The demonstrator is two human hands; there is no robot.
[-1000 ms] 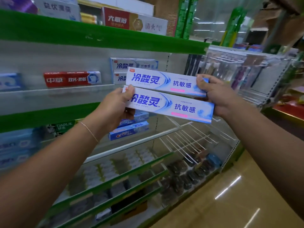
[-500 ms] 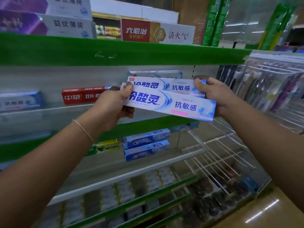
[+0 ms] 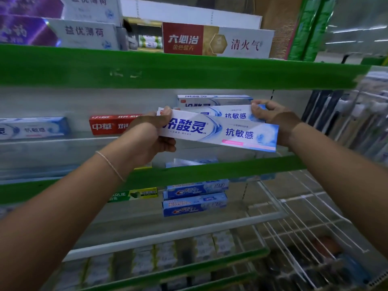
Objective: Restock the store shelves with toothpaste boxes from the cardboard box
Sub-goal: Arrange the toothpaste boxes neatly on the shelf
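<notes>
Both boxes have risen to the shelved matching box [image 3: 214, 100]; left hand [image 3: 147, 139] grips the front toothpaste box [image 3: 220, 133], right hand [image 3: 275, 120] the rear toothpaste box [image 3: 231, 114] — placement looks imminent

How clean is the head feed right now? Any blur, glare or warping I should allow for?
Head view: the front toothpaste box in both hands is sharp, its print readable; lower shelves and the rack at right are smeared by blur; the green shelf edge bows from wide-angle distortion; light streaks show top right; no glare on the box.
</notes>
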